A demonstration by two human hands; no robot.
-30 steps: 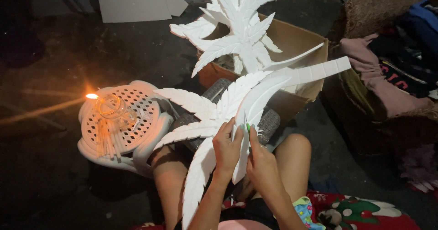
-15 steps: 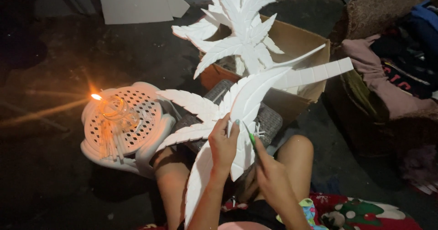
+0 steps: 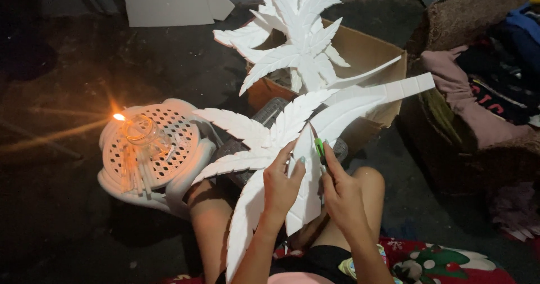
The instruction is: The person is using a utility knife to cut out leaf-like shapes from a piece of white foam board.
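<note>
While the left hand [image 3: 281, 185] is pinching the white foam leaf cutout [image 3: 270, 149] near its midrib, the right hand [image 3: 343, 197] is gripping a small green-handled cutter [image 3: 319, 149] against one leaflet. Held above the person's lap, the cutout is spreading several long feathered blades; it looks very light, thin and stiff, yet likely to snap or dent, so the sturdier central stem seems the safest place to hold it. Behind it, more finished foam leaves [image 3: 292, 36] are standing in a cardboard box [image 3: 365, 53]. Toward the floor's left side, a small flame [image 3: 119, 117] is burning on a glass lamp [image 3: 140, 132] resting on a white perforated stool [image 3: 152, 154]. Clothes [image 3: 478, 104] are lying heaped at the right of the dim room.
</note>
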